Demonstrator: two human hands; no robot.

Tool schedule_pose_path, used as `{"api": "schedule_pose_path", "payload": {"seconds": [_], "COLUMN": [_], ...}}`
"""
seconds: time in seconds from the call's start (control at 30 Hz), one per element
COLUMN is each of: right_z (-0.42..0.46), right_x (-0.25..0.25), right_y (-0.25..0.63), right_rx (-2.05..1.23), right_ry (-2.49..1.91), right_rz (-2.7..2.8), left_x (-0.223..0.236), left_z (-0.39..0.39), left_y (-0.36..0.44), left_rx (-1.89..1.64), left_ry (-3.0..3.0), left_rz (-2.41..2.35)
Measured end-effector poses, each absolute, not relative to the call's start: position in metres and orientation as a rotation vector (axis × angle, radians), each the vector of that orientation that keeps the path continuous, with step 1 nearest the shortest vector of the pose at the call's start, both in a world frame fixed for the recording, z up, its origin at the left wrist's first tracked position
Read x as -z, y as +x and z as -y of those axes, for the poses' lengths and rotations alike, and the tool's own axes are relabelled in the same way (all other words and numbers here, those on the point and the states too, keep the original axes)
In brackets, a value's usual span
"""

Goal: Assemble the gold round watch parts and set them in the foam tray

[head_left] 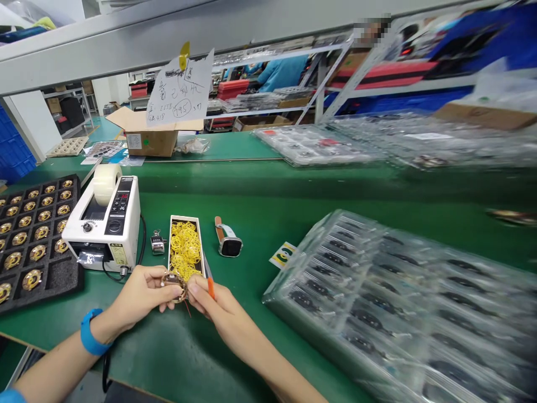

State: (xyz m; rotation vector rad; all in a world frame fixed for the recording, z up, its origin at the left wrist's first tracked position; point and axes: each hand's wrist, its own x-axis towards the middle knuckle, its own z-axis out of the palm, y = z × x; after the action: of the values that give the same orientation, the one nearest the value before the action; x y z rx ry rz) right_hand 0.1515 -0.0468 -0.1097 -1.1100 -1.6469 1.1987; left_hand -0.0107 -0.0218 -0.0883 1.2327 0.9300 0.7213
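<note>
My left hand point(140, 296), with a blue band at the wrist, is closed around a small round gold-rimmed part point(175, 285), like those in the black tray. A thin red wire hangs below the part. Against its right edge press the fingertips of my right hand point(224, 310), which is closed. A slim tool with an orange section point(211, 288) shows between its thumb and forefinger; its exact kind is unclear. Just beyond both hands stands a white box point(200, 238) of yellow rings or bands point(184, 246), partly covered by my fingers.
The black foam tray point(62, 280) with several gold round parts lies left, beside a white tape dispenser point(130, 224). A tally counter point(157, 243) and a smartwatch point(230, 244) flank the box. Clear plastic trays point(335, 330) of dark parts fill the right. A shelf beam point(251, 28) crosses above.
</note>
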Motion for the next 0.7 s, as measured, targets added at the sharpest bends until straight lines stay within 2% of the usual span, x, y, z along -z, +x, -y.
{"api": "schedule_pose_path", "payload": {"seconds": [0.1, 0.2, 0.33, 0.47, 0.57, 0.7], "right_z": [0.044, 0.045, 0.049, 0.050, 0.048, 0.050], "right_x": [0.109, 0.106, 0.103, 0.106, 0.108, 0.109], "right_y": [0.150, 0.148, 0.139, 0.134, 0.139, 0.149], "right_rx": [-1.209, -1.146, -1.392, -1.591, -1.491, -1.036], "right_ry": [-1.200, -1.287, -1.210, -1.086, -1.081, -1.212], "right_rz": [1.459, 1.331, 1.226, 1.008, 1.035, 1.251], "left_x": [0.092, 0.098, 0.112, 0.119, 0.114, 0.111], "left_z": [0.022, 0.024, 0.030, 0.035, 0.045, 0.059], "left_y": [-0.009, -0.010, -0.014, -0.012, -0.011, -0.033], "left_rx": [-0.796, -0.956, -1.095, -1.027, -1.022, -1.206], "left_ry": [1.303, 1.659, 2.421, 2.851, 2.766, 1.878], "left_rz": [-0.968, -1.111, -1.154, -1.149, -1.186, -1.445]}}
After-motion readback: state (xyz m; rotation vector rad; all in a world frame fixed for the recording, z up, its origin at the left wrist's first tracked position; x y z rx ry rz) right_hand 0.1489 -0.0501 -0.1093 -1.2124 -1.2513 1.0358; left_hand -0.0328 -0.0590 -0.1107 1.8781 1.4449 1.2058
